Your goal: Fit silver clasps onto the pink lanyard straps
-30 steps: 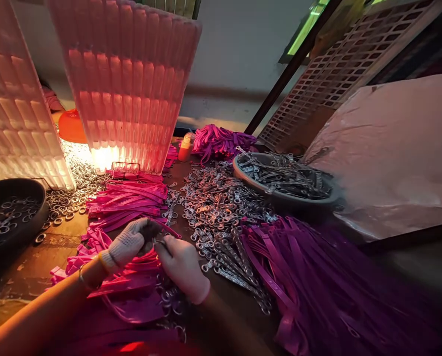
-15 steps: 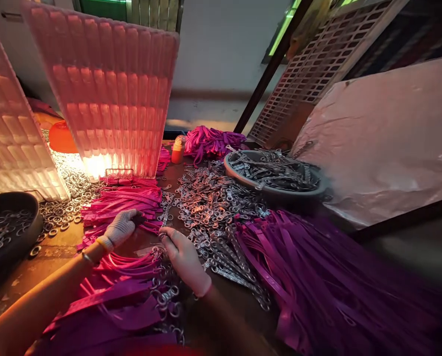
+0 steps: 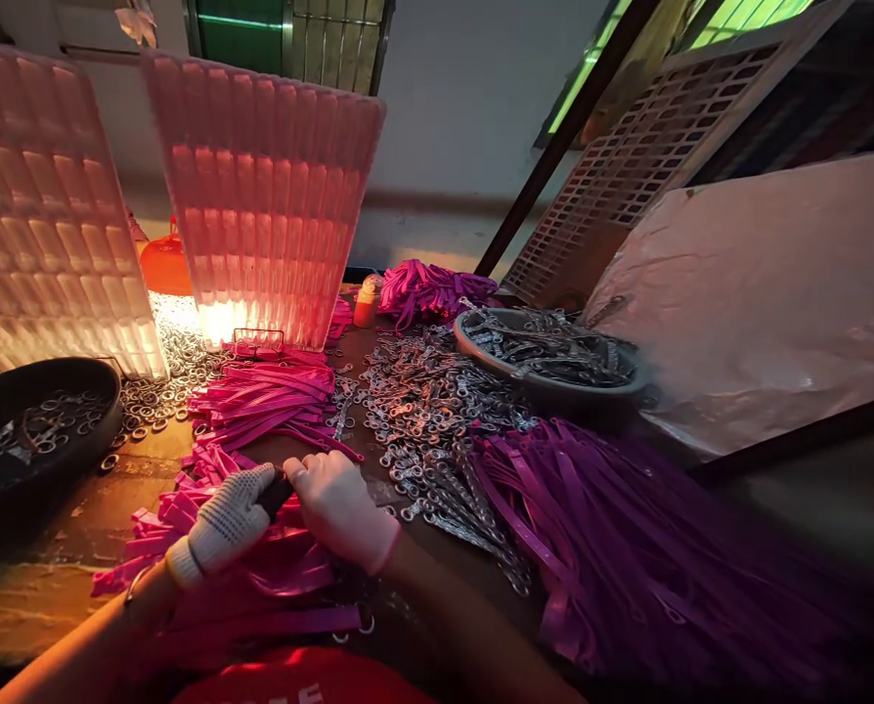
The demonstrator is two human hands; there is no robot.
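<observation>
Left hand (image 3: 228, 518) and right hand (image 3: 347, 510) over magenta straps (image 3: 290, 567), fingers (image 3: 318, 473) curled, cannot tell on what, tabletop (image 3: 144, 471) showing beside black basin (image 3: 56, 379)

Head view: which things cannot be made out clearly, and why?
Head view:
Anything inside the right hand: hidden by the hand itself.
Lettering on the red cloth: cut off by bottom edge.
Black bowl: left side beyond left edge.
Purple straps: right ends lost in shadow.

Workshop: heaped purple straps (image 3: 598, 528), metal clips (image 3: 422, 391).
</observation>
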